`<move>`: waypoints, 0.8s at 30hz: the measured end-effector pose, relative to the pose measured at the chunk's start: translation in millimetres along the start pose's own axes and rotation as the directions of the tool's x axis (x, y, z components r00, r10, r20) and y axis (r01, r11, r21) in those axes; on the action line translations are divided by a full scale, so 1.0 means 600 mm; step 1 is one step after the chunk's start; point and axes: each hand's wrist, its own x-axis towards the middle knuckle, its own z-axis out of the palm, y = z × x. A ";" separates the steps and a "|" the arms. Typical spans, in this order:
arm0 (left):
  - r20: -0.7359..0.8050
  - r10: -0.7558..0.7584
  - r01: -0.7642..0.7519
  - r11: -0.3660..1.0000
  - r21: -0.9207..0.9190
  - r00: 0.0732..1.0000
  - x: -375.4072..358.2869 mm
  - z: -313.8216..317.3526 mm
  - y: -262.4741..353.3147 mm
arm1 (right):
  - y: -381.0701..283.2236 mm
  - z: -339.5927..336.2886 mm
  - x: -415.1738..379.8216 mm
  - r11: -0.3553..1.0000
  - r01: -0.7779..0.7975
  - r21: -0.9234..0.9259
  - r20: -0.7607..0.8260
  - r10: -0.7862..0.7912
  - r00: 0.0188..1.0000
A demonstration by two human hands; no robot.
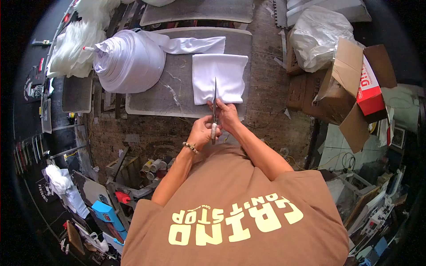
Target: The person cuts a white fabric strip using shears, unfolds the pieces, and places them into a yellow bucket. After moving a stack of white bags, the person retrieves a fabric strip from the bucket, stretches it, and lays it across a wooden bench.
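A folded white cloth [220, 73] lies on a grey board [142, 101], its near edge toward me. My left hand [202, 131], with a beaded bracelet at the wrist, is closed on the handles of a pair of scissors [214, 106]. White wrapping covers part of the handle, and the dark blades point away from me over the cloth's near edge. Beside the scissors, my right hand [229, 116] pinches that near edge, some of its fingers hidden behind the blades and cloth. A big roll of white fabric strip [128, 62] sits left of the cloth, its loose end [195, 45] stretching rightward behind it.
On the right stand an open cardboard box [341, 84] with a red-and-white box [369, 91] and a bulging plastic bag [321, 37]. White fabric [73, 48] is piled at far left. A worn wooden tabletop [266, 57] surrounds the board; cups [155, 167] and tools crowd below it.
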 end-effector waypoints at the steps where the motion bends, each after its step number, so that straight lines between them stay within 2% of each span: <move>1: -0.004 -0.005 0.005 0.999 -0.048 1.000 -0.001 -0.001 0.003 | -0.002 0.004 -0.001 1.000 -0.010 0.011 -0.005 0.010 1.000; 3: -0.015 0.014 -0.015 0.996 -0.087 1.000 0.014 -0.008 0.018 | -0.019 0.015 0.013 1.000 -0.006 0.019 0.014 0.005 1.000; 5: -0.016 0.027 -0.028 0.998 -0.065 1.000 0.027 -0.005 0.025 | -0.041 0.014 -0.001 0.987 -0.148 0.065 0.033 0.146 0.989; 11: 0.022 0.065 -0.064 0.998 -0.029 0.998 0.024 -0.011 0.017 | -0.035 0.022 -0.004 0.997 -0.043 0.057 -0.012 0.044 0.999; 14: 0.036 0.046 -0.041 0.993 -0.111 0.998 0.015 -0.008 0.029 | -0.038 0.026 -0.009 0.997 -0.036 0.063 -0.017 0.037 0.999; 18: 0.029 0.085 -0.081 0.990 -0.114 0.996 0.029 -0.011 0.037 | -0.041 0.018 -0.009 0.996 -0.080 0.049 0.030 0.078 0.996; 20: 0.040 0.004 -0.001 0.997 -0.073 0.999 0.038 -0.016 0.040 | -0.044 0.022 -0.013 0.995 -0.087 0.058 0.038 0.084 0.996; 24: 0.063 0.029 -0.025 0.998 -0.057 0.998 0.029 -0.014 0.034 | -0.030 0.006 -0.004 0.995 -0.086 0.054 0.056 0.083 0.995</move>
